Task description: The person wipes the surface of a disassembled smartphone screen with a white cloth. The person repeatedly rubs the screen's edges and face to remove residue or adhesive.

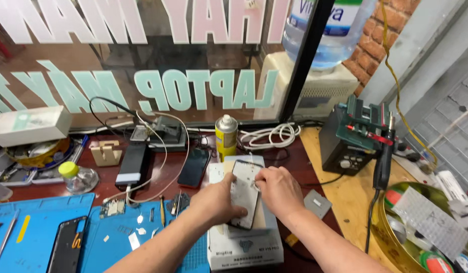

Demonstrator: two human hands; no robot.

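A phone screen panel (245, 189), pale on its upturned side with a dark edge, lies on a white box-shaped heating plate (244, 247) near the bench's front. My left hand (216, 199) grips the panel's left edge. My right hand (277, 189) rests on the panel's right side, fingertips pressed near its upper right corner. What the fingertips pinch, if anything, is hidden.
A yellow spray can (226, 136) stands just behind the plate. A dark phone (194, 167) and a power bank (132, 163) lie to the left. Blue mats (41, 222) hold tools and another phone (67, 245). A hot-air station (353, 136) and a round tin (426, 227) sit to the right.
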